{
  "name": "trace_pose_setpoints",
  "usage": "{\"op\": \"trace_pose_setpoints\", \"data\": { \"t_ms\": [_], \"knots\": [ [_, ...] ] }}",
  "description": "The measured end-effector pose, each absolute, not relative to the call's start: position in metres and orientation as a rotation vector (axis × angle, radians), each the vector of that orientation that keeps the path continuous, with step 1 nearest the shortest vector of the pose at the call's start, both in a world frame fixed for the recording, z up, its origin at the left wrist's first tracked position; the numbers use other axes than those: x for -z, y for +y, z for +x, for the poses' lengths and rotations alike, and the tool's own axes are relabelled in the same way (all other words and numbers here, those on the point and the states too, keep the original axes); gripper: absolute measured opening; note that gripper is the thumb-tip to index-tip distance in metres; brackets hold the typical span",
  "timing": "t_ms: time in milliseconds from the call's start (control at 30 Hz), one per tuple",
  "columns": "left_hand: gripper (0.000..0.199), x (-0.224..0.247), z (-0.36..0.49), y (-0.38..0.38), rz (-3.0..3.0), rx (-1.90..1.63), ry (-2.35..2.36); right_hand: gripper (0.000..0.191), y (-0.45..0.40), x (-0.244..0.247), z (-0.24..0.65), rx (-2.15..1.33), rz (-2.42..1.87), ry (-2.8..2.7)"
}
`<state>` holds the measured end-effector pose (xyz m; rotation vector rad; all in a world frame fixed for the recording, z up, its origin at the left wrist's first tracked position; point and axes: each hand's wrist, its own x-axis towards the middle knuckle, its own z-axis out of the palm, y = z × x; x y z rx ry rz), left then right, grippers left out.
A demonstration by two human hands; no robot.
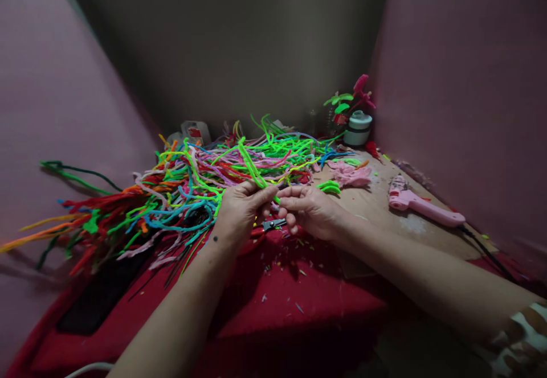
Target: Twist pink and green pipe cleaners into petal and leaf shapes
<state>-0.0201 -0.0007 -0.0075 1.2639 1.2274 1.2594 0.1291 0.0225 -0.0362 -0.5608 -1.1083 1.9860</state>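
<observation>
Both hands meet above the front of the table. My left hand is closed, its thumb and fingers pinching a bright green pipe cleaner that is bent into a narrow loop standing up and away from me. My right hand is closed in a pinch at the lower end of the same green pipe cleaner, close to the left fingertips. Beneath the hands lie red-handled pliers, partly hidden. Right of the hands rest several short green pipe cleaner loops.
A heap of coloured pipe cleaners spreads over the left and back. Pink pipe cleaner pieces and a pink glue gun with a cord lie on the right-hand board. A pale jar stands behind. A dark flat object lies front left.
</observation>
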Motion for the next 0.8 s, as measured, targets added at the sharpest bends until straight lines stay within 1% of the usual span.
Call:
{"op": "trace_pose_setpoints", "data": {
  "t_ms": [200, 333, 533, 667, 800],
  "knots": [
    [0.031, 0.004, -0.024, 0.004, 1.150, -1.332, 1.175, 0.018, 0.022, 0.034, 0.131, -1.945, -0.655, -1.212],
    [0.030, 0.004, -0.023, 0.003, 1.124, -1.355, 1.125, 0.018, 0.021, 0.034, 0.131, -1.943, -0.647, -1.215],
    [0.035, 0.008, -0.014, -0.002, 1.131, -1.294, 1.145, 0.016, 0.020, 0.035, 0.129, -1.809, -0.636, -1.268],
    [0.035, 0.009, -0.011, -0.003, 1.144, -1.322, 1.151, 0.013, 0.020, 0.035, 0.128, -1.813, -0.652, -1.253],
    [0.032, 0.010, -0.012, -0.003, 1.177, -1.346, 1.191, 0.016, 0.019, 0.034, 0.128, -1.837, -0.704, -1.247]
  ]
}}
